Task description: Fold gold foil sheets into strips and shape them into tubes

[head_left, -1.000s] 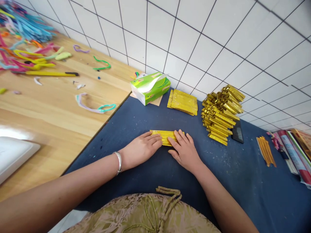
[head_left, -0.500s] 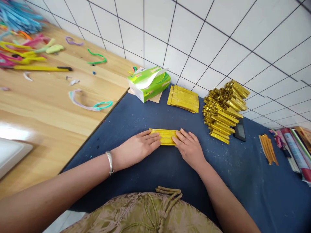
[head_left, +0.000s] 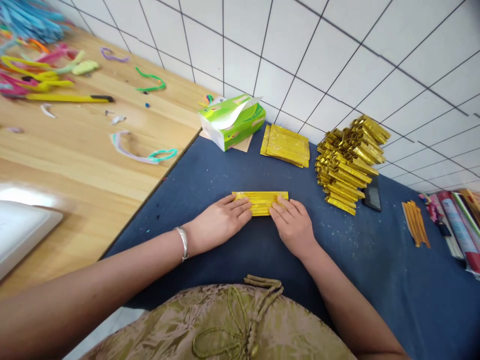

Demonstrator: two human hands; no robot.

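Note:
A strip of creased gold foil paper (head_left: 260, 203) lies on the dark blue table cover in front of me, its folds running lengthwise. Flat fingers of my left hand (head_left: 223, 220) press on its left end. On the right end rest the outstretched fingers of my right hand (head_left: 294, 226), and the strip's far right corner shows beyond them. Both hands are open and grip nothing. Beyond the strip is a stack of flat gold foil sheets (head_left: 285, 145). Right of that stands a heap of folded gold foil pieces (head_left: 347, 165).
A green tissue box (head_left: 240, 122) sits at the back. A dark phone (head_left: 372, 195) lies partly behind the heap. Orange-gold strips (head_left: 415, 223) and books (head_left: 459, 227) are at the right. On the wooden table (head_left: 86, 170) lie pipe cleaners and a yellow cutter (head_left: 71, 98).
My right fingers have drawn back from the strip's far edge, baring its corner. The left hand still lies on the left end. The whole view has shifted slightly.

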